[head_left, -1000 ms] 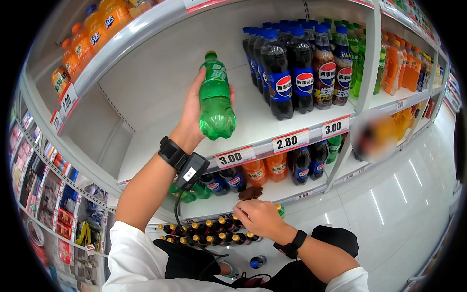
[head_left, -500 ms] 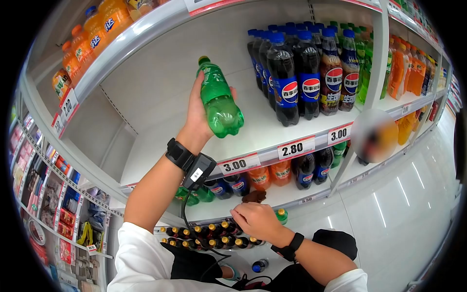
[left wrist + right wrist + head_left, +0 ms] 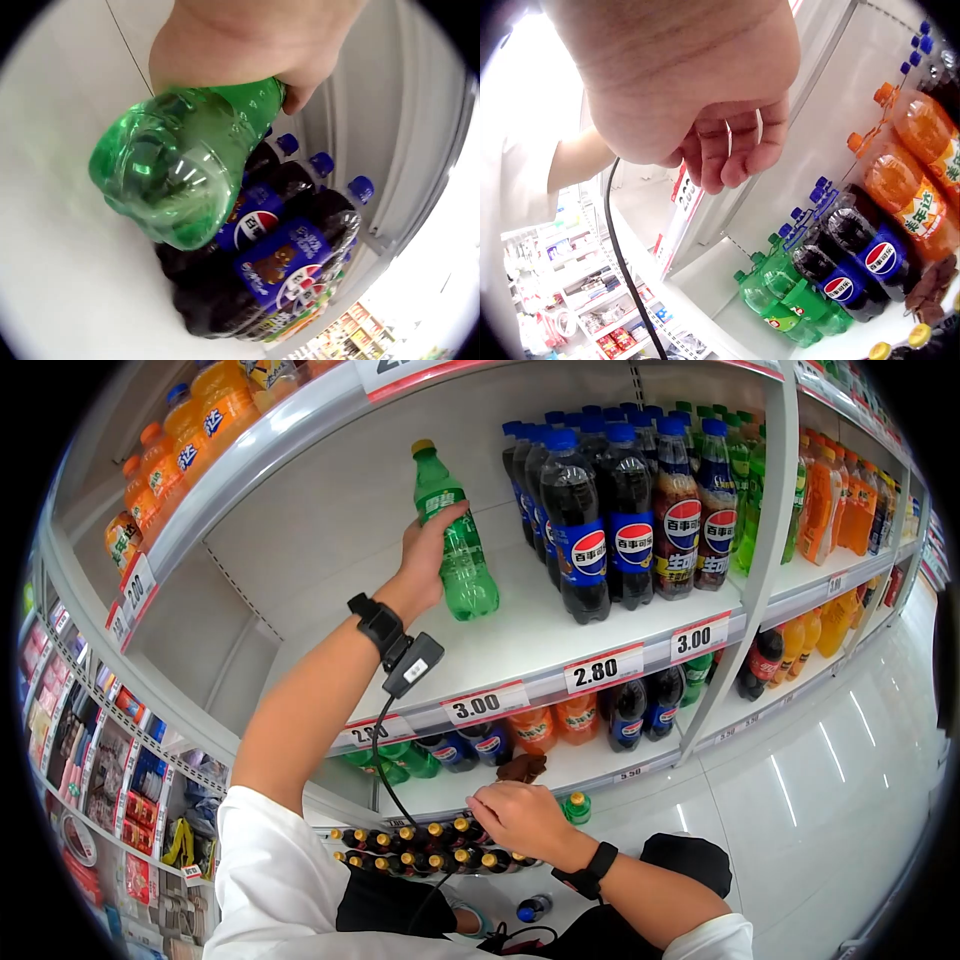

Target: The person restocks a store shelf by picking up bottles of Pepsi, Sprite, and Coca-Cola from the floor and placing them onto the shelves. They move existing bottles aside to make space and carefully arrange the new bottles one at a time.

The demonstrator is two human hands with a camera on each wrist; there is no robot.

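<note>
Over the middle shelf (image 3: 330, 670), toward its left-hand part, the left hand (image 3: 422, 563) grips a green bottle (image 3: 466, 555), fingers wrapped round its body about the label. The bottle leans, its yellow cap (image 3: 423, 447) up and to the left; whether its base touches the shelf I cannot tell. To the right on that same shelf, near the bottle, dark cola bottles (image 3: 582, 550) with blue caps stand upright in close rows. Price tags (image 3: 485, 704) run along the shelf's front edge. Below the shelf and in front of it, the right hand (image 3: 528, 818) hangs with loosely curled fingers, holding nothing. Also beneath the shelf are orange soda bottles (image 3: 532, 731) and, lower, a row of yellow-capped bottles (image 3: 440, 845).
</note>
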